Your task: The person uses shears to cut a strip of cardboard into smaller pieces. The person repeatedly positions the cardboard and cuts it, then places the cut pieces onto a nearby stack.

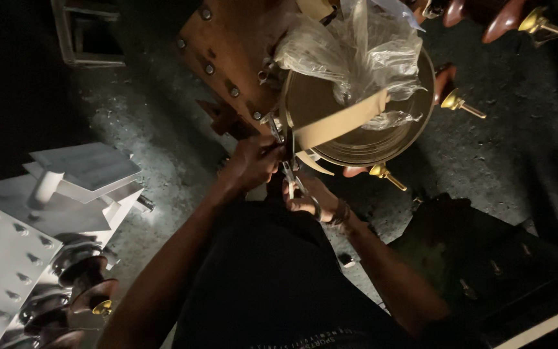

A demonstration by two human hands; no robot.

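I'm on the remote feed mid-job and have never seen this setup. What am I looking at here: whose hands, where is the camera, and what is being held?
The single picture comes from a camera on the person's head, looking down over their dark shirt at both bare hands. There is no machine. The left hand grips where a tan strap meets the rim of a round metal drum. The right hand, bracelet at the wrist, holds a metal plier-like tool pointing up at that same spot. Crumpled clear plastic lies on the drum. Beside it sits a rusty riveted metal piece. On the rough floor to the left stands a grey metal unit; brass-tipped brown insulators ring the drum.
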